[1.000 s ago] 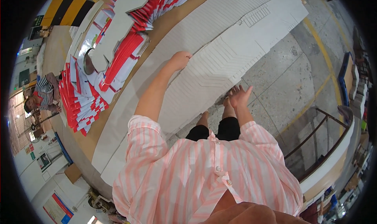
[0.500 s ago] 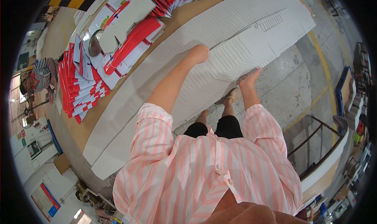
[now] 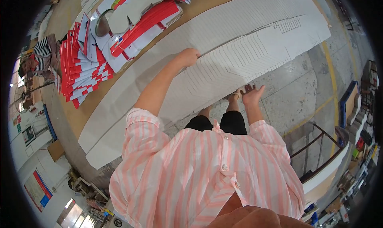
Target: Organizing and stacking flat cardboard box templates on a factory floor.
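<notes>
Two rows of overlapping flat white sheets, like paperboard, lie fanned along the table, their edges showing as many thin lines. My left hand is closed on top of them, at the seam between the far row and the near row. Its fingers curl under and away from view, so what they hold, if anything, is hidden. My right hand is open with its fingers spread, just off the near edge of the sheets and above the floor. Nothing shows in it.
Behind the sheets on the brown tabletop lie stacks of red and white printed folders, a round metal dish and a grey-white cut-out board. A metal-framed cart stands at the right. A person is at the far left.
My left hand has moved left along the seam. My right hand has drawn back from the sheets' near edge, and its fingers now show spread. The whole view has shifted slightly.
</notes>
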`<action>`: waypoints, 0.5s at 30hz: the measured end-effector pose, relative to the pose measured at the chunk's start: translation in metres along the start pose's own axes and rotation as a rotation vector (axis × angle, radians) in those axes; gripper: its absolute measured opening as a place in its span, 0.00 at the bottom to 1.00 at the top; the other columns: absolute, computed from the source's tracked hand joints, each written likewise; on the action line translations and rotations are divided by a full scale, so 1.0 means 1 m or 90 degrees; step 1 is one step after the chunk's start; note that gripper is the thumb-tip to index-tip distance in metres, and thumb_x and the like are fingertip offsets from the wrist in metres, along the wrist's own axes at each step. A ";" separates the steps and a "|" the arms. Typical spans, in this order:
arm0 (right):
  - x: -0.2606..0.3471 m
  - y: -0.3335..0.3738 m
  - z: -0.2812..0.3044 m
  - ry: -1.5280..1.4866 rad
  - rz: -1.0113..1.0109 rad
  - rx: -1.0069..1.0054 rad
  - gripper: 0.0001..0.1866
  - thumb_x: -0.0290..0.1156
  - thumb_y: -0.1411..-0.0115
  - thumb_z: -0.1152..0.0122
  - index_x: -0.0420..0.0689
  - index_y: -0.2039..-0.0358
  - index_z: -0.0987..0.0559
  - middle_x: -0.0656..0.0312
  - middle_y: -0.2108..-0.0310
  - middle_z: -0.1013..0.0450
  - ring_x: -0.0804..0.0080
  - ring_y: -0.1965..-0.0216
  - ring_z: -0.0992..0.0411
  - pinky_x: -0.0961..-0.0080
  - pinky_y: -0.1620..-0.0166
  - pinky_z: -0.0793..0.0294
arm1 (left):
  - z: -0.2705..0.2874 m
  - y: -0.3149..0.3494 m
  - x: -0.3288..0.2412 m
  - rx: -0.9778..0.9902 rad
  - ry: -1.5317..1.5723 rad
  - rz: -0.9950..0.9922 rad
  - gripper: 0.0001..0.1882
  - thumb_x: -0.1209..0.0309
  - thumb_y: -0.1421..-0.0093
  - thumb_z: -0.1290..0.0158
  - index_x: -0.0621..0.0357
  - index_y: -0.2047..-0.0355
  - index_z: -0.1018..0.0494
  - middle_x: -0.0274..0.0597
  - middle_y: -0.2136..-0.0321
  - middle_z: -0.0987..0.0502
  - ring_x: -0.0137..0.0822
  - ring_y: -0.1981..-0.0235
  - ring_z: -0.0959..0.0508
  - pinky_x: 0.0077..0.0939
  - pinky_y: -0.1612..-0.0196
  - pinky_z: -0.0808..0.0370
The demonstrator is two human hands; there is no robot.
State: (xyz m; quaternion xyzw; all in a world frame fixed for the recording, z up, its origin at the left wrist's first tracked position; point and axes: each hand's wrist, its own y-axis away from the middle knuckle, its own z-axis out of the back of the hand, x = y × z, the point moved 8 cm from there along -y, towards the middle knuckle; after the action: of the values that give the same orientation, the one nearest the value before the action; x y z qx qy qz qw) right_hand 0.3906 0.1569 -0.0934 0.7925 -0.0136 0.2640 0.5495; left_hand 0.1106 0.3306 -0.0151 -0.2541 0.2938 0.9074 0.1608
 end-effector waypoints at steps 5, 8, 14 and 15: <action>-0.018 0.014 -0.054 0.007 0.083 0.201 0.44 0.67 0.49 0.66 0.47 0.40 0.50 0.58 0.39 0.54 0.56 0.40 0.55 0.58 0.41 0.56 | -0.007 0.023 -0.008 -0.096 -0.083 -0.076 0.11 0.72 0.53 0.60 0.62 0.74 0.28 0.55 0.73 0.28 0.52 0.70 0.29 0.40 0.65 0.32; -0.019 0.023 -0.063 -0.023 0.074 0.209 0.41 0.64 0.47 0.66 0.47 0.41 0.48 0.60 0.40 0.53 0.59 0.40 0.53 0.60 0.41 0.53 | -0.005 0.023 -0.014 -0.105 -0.090 -0.083 0.11 0.72 0.54 0.59 0.62 0.75 0.27 0.55 0.75 0.27 0.53 0.70 0.28 0.43 0.65 0.32; -0.015 0.041 -0.076 0.045 0.142 0.232 0.42 0.65 0.47 0.69 0.46 0.41 0.49 0.59 0.39 0.54 0.59 0.39 0.55 0.62 0.40 0.57 | -0.007 0.026 -0.008 -0.083 -0.110 -0.014 0.11 0.73 0.54 0.59 0.62 0.77 0.26 0.55 0.74 0.26 0.53 0.68 0.27 0.43 0.65 0.31; -0.017 0.042 -0.075 0.035 0.128 0.229 0.42 0.65 0.47 0.69 0.46 0.41 0.49 0.59 0.39 0.54 0.59 0.39 0.55 0.62 0.40 0.57 | -0.005 0.027 -0.009 -0.105 -0.082 -0.034 0.10 0.74 0.55 0.58 0.62 0.77 0.26 0.54 0.74 0.26 0.52 0.68 0.27 0.42 0.64 0.31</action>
State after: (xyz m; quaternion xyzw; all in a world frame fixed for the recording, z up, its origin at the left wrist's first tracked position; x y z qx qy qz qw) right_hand 0.3330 0.2019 -0.0454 0.8651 -0.0302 0.3369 0.3704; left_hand 0.1076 0.3054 -0.0017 -0.2153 0.2003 0.9384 0.1817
